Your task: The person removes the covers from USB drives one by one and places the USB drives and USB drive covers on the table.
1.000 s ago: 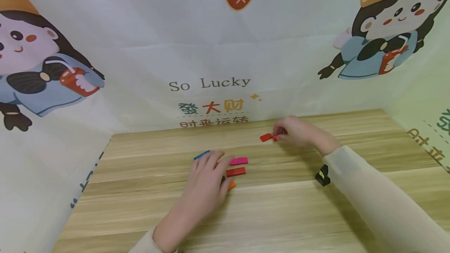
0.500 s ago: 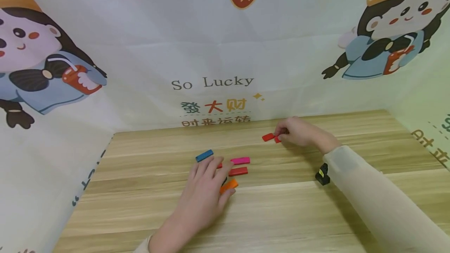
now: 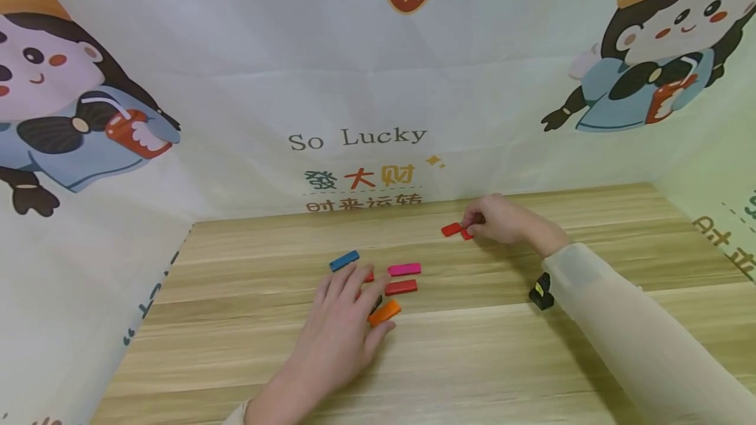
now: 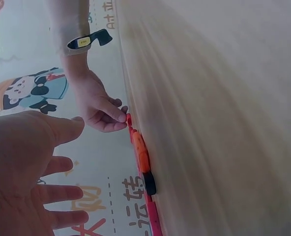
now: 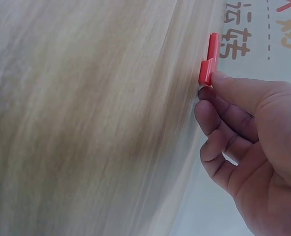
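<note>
- On the wooden table [image 3: 472, 359], near the back wall, the right hand [image 3: 502, 220] is resting with its fingers curled, and the thumb and fingertips are pinching the end of a small red block [image 3: 466, 233].
- Just beside this block, on its left side, a second red block [image 3: 451, 229] is lying flat; in the right wrist view the two red pieces [image 5: 210, 60] are looking joined or touching, but I cannot tell which.
- In the middle of the table, the left hand [image 3: 342, 326] is lying flat with the palm down, and its fingers are straight and a little apart.
- The fingertips of this hand are touching an orange block [image 3: 384, 312], and they are covering part of a black piece [image 3: 375, 302] and part of another red piece [image 3: 369, 276].
- Just beyond the fingers, a blue block [image 3: 344, 260] is lying at the left, a pink block [image 3: 404, 269] at the right, and a dark red block [image 3: 401, 287] just below the pink one.
- The group of blocks at the left hand is lying well apart from the two red blocks at the right hand.
- Behind the table, a printed cloth [image 3: 354, 140] with cartoon figures and the words "So Lucky" is hanging.
- On the right wrist, a black and yellow device [image 3: 541, 290] is sitting at the edge of the pale sleeve [image 3: 626, 333].
</note>
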A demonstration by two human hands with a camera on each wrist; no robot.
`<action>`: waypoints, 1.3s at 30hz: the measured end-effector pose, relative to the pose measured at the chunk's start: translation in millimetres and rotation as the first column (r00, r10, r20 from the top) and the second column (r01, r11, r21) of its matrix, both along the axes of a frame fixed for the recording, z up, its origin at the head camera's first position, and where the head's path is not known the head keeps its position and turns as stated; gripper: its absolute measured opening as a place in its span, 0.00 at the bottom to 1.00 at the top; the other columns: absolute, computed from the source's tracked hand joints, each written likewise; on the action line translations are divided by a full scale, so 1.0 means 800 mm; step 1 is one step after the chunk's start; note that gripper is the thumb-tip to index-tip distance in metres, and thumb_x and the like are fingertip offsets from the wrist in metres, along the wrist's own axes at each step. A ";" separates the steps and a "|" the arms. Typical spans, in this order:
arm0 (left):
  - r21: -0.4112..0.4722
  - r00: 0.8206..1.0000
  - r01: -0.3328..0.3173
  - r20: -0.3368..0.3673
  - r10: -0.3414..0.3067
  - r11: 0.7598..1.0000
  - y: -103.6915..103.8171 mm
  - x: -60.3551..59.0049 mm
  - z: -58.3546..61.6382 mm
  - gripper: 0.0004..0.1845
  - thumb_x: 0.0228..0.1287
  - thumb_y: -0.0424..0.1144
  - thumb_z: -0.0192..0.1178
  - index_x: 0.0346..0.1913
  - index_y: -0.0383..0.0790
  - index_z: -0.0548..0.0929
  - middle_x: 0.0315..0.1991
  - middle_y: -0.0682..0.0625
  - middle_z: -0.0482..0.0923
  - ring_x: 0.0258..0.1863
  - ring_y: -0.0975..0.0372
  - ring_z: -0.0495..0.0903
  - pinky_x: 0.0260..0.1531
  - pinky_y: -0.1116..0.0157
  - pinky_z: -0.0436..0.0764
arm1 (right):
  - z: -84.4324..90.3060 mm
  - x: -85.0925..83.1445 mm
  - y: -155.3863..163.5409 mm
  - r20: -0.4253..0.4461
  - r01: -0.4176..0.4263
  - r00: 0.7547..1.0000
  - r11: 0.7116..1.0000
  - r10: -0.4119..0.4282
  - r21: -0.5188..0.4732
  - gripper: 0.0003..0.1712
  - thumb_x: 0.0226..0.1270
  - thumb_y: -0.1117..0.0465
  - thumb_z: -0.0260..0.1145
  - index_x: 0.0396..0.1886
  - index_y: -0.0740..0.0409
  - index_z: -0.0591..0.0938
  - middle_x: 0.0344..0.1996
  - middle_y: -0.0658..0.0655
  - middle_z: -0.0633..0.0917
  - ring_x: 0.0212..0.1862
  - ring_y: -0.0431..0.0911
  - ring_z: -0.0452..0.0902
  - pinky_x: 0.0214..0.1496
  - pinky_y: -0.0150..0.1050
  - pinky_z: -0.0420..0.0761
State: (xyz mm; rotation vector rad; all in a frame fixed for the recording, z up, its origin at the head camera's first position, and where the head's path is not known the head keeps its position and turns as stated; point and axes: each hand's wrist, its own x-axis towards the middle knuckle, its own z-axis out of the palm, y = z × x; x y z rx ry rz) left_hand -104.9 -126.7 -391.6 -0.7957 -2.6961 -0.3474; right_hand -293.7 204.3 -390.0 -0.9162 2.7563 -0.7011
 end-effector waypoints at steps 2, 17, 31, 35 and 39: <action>0.008 1.000 -0.006 0.001 0.006 1.000 -0.001 -0.001 0.001 0.35 0.67 0.51 0.75 0.73 0.45 0.78 0.69 0.42 0.74 0.72 0.44 0.67 0.70 0.39 0.67 | 0.001 0.001 0.000 0.005 0.010 1.000 1.000 -0.010 -0.005 0.05 0.73 0.70 0.68 0.40 0.60 0.88 0.33 0.49 0.88 0.36 0.44 0.79 0.45 0.44 0.82; 0.098 0.992 -0.114 0.063 0.108 0.989 -0.025 -0.032 -0.003 0.32 0.68 0.44 0.75 0.70 0.37 0.79 0.69 0.39 0.75 0.69 0.41 0.71 0.68 0.39 0.70 | 0.020 0.024 0.000 -0.004 0.049 0.999 0.998 -0.049 -0.037 0.07 0.75 0.67 0.67 0.48 0.65 0.87 0.36 0.51 0.88 0.40 0.46 0.83 0.47 0.46 0.84; 0.075 0.969 -0.212 0.143 0.200 0.974 -0.050 -0.082 -0.011 0.29 0.72 0.42 0.70 0.70 0.30 0.78 0.65 0.34 0.77 0.64 0.40 0.76 0.67 0.43 0.75 | 0.028 0.074 -0.019 -0.136 -0.027 0.991 0.999 0.022 -0.028 0.07 0.73 0.69 0.70 0.47 0.63 0.87 0.37 0.51 0.88 0.39 0.43 0.82 0.45 0.43 0.86; 0.037 0.959 -0.235 0.172 0.225 0.971 -0.053 -0.094 -0.011 0.28 0.73 0.40 0.69 0.69 0.28 0.78 0.64 0.34 0.78 0.61 0.40 0.78 0.64 0.44 0.77 | 0.028 0.089 -0.024 -0.169 -0.052 0.985 0.998 0.045 -0.035 0.07 0.72 0.69 0.72 0.47 0.64 0.87 0.37 0.50 0.87 0.39 0.42 0.82 0.45 0.42 0.86; 0.007 0.944 -0.253 0.221 0.245 0.968 -0.055 -0.105 -0.012 0.28 0.75 0.41 0.67 0.69 0.27 0.78 0.64 0.33 0.77 0.61 0.40 0.78 0.63 0.44 0.78 | 0.025 0.105 -0.026 -0.200 -0.071 0.978 0.997 0.063 -0.035 0.08 0.72 0.67 0.72 0.48 0.64 0.87 0.38 0.50 0.87 0.41 0.43 0.83 0.46 0.43 0.86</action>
